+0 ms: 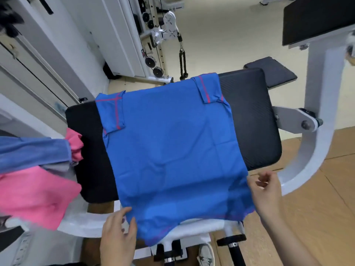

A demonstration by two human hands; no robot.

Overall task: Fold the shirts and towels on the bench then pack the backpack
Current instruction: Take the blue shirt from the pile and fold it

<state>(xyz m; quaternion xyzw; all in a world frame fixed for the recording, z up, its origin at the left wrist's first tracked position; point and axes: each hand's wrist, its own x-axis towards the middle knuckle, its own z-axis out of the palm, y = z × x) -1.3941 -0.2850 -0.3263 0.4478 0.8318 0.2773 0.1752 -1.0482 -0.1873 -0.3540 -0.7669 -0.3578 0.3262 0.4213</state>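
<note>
One head view: a blue shirt [172, 150] lies flat on the black bench [249, 121] at frame centre, long axis top to bottom, hem nearest the person. The left hand [118, 233], fingers relaxed, touches the hem's lower-left corner; the right hand [266, 192], loosely curled and empty, sits just beside the lower-right edge.

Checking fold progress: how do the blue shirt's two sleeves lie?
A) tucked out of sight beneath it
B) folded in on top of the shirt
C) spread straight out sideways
B: both sleeves lie flat on top of the blue shirt, pink seams showing.
</note>
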